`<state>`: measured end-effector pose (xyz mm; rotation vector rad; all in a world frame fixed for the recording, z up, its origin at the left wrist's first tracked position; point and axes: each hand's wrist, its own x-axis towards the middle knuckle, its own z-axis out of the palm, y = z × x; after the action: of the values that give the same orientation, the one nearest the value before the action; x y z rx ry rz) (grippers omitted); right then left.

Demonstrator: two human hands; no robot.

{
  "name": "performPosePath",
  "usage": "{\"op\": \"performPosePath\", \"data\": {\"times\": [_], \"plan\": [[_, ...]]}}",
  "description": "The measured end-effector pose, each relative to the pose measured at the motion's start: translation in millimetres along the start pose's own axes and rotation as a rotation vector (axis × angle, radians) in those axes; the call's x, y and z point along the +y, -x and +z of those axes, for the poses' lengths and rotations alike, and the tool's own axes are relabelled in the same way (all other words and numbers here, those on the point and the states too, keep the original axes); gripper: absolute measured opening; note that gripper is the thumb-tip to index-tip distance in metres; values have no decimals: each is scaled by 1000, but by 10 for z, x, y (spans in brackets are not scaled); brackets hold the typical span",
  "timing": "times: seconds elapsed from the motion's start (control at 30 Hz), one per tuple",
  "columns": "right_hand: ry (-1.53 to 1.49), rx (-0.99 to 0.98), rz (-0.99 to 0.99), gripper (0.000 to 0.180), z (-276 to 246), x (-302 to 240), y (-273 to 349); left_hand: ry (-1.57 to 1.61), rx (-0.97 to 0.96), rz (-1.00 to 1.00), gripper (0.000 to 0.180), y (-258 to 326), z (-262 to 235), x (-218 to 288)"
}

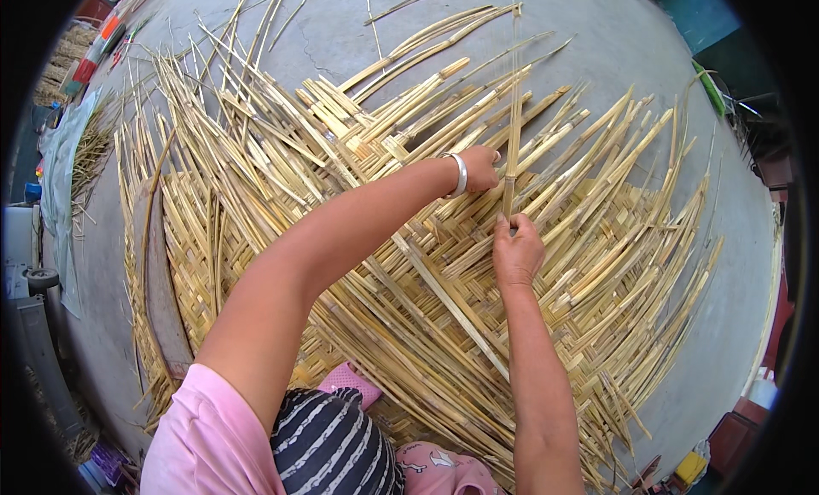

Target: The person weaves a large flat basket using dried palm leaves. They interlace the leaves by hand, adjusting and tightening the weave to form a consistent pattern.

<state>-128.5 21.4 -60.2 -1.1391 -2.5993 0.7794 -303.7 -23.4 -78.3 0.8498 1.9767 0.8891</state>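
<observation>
A large half-woven mat (452,295) of flattened yellow reed strips spreads under my arms, its loose strip ends fanning outward. My right hand (518,249) pinches the lower end of a long reed strip (514,128), which stands out away from me past my left hand. Just left of that strip is my left hand (478,169), fingers curled closed; whatever it grips is hidden. A silver bangle (458,175) circles my left wrist. Beneath both hands lie diagonal strips, partly crossed over and under one another.
A long flat wooden piece (162,282) rests on the mat's left side. Loose reeds (409,5) lie on the grey concrete floor (597,34). A clear plastic sheet (64,188) is at the left. On the right stands a dark red box (732,440) by a yellow item (691,467).
</observation>
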Motion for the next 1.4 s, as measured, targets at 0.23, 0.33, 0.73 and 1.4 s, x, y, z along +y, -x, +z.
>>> {"op": "performPosePath", "data": {"times": [0.23,0.33,0.73,1.4], "plan": [[-91,58,113,25,-17,18,6,-368,126,81,45,-60,75,169],[-161,74,120,24,-1,76,9,-559,31,42,34,-166,86,153],[-260,61,143,21,-116,34,74,-161,-2,-101,58,-96,9,312],[-290,112,129,21,-90,49,81,-405,26,-50,34,49,228,206]]}}
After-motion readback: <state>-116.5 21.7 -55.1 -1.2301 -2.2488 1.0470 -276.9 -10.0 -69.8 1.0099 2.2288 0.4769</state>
